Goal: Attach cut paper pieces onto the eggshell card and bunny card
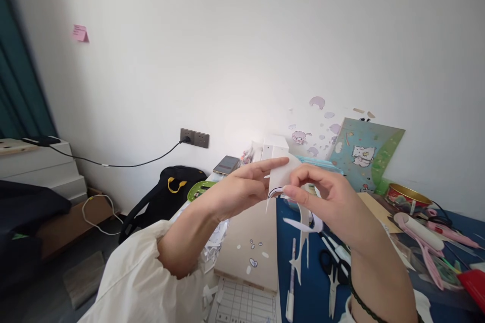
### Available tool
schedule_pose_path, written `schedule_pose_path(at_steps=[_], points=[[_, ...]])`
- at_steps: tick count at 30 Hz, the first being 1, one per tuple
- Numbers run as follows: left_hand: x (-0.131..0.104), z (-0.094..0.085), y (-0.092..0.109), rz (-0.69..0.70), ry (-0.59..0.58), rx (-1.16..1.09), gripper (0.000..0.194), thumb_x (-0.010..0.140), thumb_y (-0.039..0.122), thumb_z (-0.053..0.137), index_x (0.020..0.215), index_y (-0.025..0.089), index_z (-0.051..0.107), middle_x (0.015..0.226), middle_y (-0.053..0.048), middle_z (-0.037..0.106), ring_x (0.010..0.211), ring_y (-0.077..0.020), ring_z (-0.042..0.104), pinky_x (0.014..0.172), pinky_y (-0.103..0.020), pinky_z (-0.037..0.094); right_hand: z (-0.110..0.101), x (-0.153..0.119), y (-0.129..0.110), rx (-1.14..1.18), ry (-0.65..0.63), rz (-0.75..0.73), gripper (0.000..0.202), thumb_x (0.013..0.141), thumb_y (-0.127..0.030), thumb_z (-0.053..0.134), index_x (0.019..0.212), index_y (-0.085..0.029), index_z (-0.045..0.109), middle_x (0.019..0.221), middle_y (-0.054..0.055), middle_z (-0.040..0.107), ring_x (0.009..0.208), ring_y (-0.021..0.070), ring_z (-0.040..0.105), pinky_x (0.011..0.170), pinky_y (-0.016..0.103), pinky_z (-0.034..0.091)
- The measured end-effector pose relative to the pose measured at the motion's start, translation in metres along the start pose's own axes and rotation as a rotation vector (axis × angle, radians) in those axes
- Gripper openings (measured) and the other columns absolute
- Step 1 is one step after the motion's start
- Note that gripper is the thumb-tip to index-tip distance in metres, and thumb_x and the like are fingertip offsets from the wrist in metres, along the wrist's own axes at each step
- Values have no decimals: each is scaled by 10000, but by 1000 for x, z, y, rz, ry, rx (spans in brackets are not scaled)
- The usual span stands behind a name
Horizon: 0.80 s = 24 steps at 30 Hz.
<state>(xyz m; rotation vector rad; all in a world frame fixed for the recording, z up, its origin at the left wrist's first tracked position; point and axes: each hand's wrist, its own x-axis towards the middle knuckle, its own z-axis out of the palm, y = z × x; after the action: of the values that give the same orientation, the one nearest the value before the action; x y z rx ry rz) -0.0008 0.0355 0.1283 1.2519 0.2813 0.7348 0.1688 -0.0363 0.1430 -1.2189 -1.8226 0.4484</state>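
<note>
A small piece of white paper (283, 171) is up in front of me, with a dark curved line and a brown patch along its lower edge. My left hand (248, 181) holds it from the left, index finger stretched out across it. On the other side, thumb and fingers of my right hand (314, 186) pinch it near the printed edge. Thin cut strips of paper (303, 247) dangle below my right hand. Beneath lies a beige board (242, 247) carrying several small oval stickers (253, 262). Black-handled scissors (333, 277) and a white-and-purple pen (291, 282) rest on the blue mat (283, 222).
Paper scraps (215, 247) fill the board's left side. A phone (226, 165) and a green tray (197, 190) stand behind. To the right are a round gold-rimmed tin (409, 194), pink tools (420, 247) and a picture card (366, 154) against the wall.
</note>
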Motion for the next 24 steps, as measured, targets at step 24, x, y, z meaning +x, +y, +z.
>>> schedule_pose_path(at_steps=[24], points=[[5, 13, -8, 352, 211, -79, 283, 864, 133, 577, 1125, 208, 657, 1261, -84, 637, 1258, -223, 497, 924, -280, 449, 28, 11, 4, 212, 371, 50, 157, 774, -375, 671, 665, -262, 681, 837, -6, 502, 801, 170, 465, 740, 319, 344]])
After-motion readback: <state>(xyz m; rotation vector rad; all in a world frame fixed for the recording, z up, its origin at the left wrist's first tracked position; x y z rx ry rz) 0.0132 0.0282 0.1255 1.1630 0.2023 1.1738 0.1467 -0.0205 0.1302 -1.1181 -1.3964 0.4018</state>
